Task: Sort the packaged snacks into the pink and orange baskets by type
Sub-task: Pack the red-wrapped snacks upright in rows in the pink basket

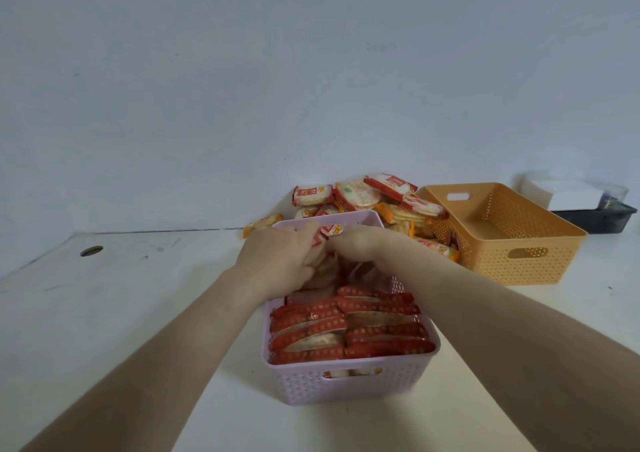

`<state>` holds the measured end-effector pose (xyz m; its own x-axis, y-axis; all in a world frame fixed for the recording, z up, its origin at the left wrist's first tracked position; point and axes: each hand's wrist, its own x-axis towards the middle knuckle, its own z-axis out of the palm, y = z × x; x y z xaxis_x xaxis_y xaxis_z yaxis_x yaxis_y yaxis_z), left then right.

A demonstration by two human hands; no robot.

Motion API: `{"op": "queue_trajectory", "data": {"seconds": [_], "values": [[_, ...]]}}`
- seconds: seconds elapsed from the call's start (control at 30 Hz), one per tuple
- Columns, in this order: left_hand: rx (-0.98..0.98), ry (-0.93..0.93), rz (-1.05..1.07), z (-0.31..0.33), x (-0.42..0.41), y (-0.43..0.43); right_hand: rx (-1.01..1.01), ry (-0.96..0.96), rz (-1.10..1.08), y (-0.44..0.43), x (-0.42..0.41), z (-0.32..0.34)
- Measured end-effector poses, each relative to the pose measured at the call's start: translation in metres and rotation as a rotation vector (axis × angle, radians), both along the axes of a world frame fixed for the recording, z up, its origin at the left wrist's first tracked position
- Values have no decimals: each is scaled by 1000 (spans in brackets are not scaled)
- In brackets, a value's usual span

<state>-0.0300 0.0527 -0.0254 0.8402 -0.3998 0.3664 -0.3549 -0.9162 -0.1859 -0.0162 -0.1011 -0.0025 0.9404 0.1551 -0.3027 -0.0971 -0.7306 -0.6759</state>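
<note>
A pink basket (349, 384) stands in front of me, packed with upright rows of red-edged snack packets (346, 327). Over its far half, my left hand (277, 261) and my right hand (360, 243) are together, fingers curled round a bunch of red-edged packets (330, 231) held upright in the basket. Behind the basket, against the wall, lies a loose pile of snack packets (374, 198), some red-edged, some orange-edged. To the right stands an orange basket (519, 254); its inside looks bare apart from a dark shape at its near left wall.
The white table (138, 295) has a round cable hole (91, 251) at the left. A dark tray (595, 217) with white containers sits at the far right, behind the orange basket. The wall runs close behind the pile.
</note>
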Motion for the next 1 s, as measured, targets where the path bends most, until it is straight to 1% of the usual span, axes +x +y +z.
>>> {"op": "queue_trajectory", "data": {"seconds": [0.07, 0.13, 0.2, 0.27, 0.33, 0.47, 0.53, 0.6, 0.67, 0.73, 0.83, 0.9, 0.93, 1.0], "values": [[-59, 21, -17, 0, 1, 2, 272, -1, -106, -4, 6, -8], [-99, 72, -27, 4, 0, 2, 500, -37, -165, -5, 8, -12], [-219, 145, -51, 10, -3, 1, 615, -87, -177, -8, 9, -13], [-377, 231, -61, 13, -4, 1, 669, -160, -161, -10, 7, -13], [-435, 250, -63, 12, -3, 0, 562, -311, -116, -11, 6, -11], [-480, 167, -86, 8, -3, 3, 146, -612, 75, -18, 0, 5], [-490, 142, -101, 7, -4, 3, -30, -719, 95, -23, -4, 12], [-496, 121, -87, 7, -4, 2, -83, -753, 104, -28, -10, 19], [-550, 84, -67, 7, -3, 0, -127, -730, 144, -30, -16, 27], [-608, 20, -49, 9, -1, 0, -192, -670, 249, -31, -23, 37], [-750, -43, -64, 21, -9, 1, -271, -479, 401, -32, -33, 47], [-837, 20, -109, 34, -21, 5, -328, -404, 462, -31, -35, 46], [-822, 85, -136, 40, -27, 7, -367, -400, 484, -31, -35, 43], [-683, 254, -162, 49, -41, 10, -430, -380, 508, -30, -33, 38]]}}
